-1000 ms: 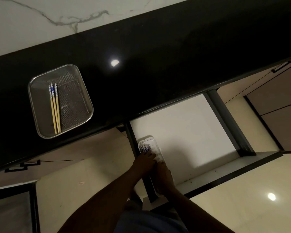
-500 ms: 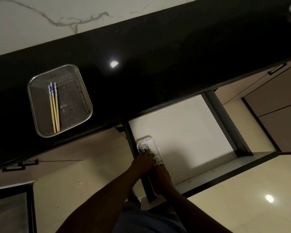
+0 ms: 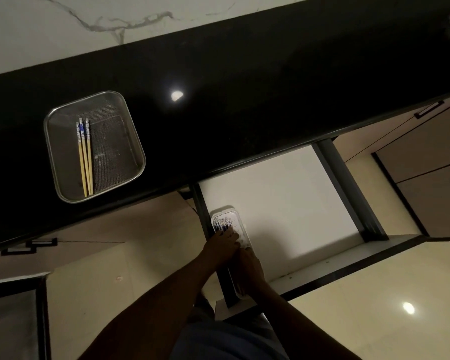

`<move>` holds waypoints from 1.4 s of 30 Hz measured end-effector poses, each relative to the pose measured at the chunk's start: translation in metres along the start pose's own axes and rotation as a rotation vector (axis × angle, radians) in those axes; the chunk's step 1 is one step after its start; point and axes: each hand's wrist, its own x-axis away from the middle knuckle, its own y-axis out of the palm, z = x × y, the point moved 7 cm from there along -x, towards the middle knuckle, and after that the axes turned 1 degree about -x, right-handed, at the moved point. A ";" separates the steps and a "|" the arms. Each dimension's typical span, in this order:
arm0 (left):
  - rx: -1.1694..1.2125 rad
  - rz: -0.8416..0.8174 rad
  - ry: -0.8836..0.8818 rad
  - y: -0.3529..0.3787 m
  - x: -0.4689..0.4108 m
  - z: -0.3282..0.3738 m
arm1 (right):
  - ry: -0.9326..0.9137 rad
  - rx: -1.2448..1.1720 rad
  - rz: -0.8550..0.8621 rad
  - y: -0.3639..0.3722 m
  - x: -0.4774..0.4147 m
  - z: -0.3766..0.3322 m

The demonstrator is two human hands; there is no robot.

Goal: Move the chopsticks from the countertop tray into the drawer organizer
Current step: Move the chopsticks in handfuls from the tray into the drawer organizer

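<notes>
A: Black countertop (image 3: 270, 87), marble wall behind, light dim. Mesh tray (image 3: 115, 152) sits at the far left of it. Three chopsticks (image 3: 85, 157) lie in it side by side, blue ends pointing away.

B: Drawer?

A: Drawer (image 3: 283, 198) open below the counter edge, white floor. Organizer (image 3: 235, 216) in its near left corner, against the left wall, holding a bundle (image 3: 222, 224) of blue-ended sticks.

B: Hands?

A: Both at the organizer. Left hand (image 3: 222, 246): fingertips (image 3: 230, 233) on the bundle, fingers close together. Pinching or only pressing, cannot tell in this light. Right hand (image 3: 250, 271) covers the near end; its fingers are hidden.

B: Risks from here?

A: Judgement only.
1. The organizer looks like light plastic on a smooth floor, so a push on one end could slide or tip it and spill the bundle.
2. The tray sticks are thin and round. A loose grab could let one slip and fall between counter and drawer.
3. Tips may snag the mesh on lifting.
4. Laid in crooked, the ends would ride over the rim.
</notes>
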 end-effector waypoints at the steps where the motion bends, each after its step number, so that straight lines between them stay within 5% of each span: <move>1: 0.000 0.003 0.003 0.000 0.000 0.000 | -0.007 -0.013 -0.032 -0.001 0.002 -0.004; 8: 0.035 0.037 0.006 -0.005 0.003 -0.001 | 0.061 -0.013 -0.019 -0.001 0.001 0.001; 15: 0.144 0.260 -0.076 -0.042 0.023 -0.018 | 0.043 -0.044 0.089 -0.039 0.002 -0.021; 30: 0.418 0.875 -0.401 -0.168 0.154 -0.149 | -0.415 -0.107 0.600 -0.179 0.022 -0.182; 38: 0.309 1.052 -0.572 -0.181 0.255 -0.235 | -0.576 -0.223 0.512 -0.190 0.001 -0.314; 42: 0.524 1.144 -0.678 -0.159 0.291 -0.274 | -0.564 -0.346 0.339 -0.164 -0.024 -0.373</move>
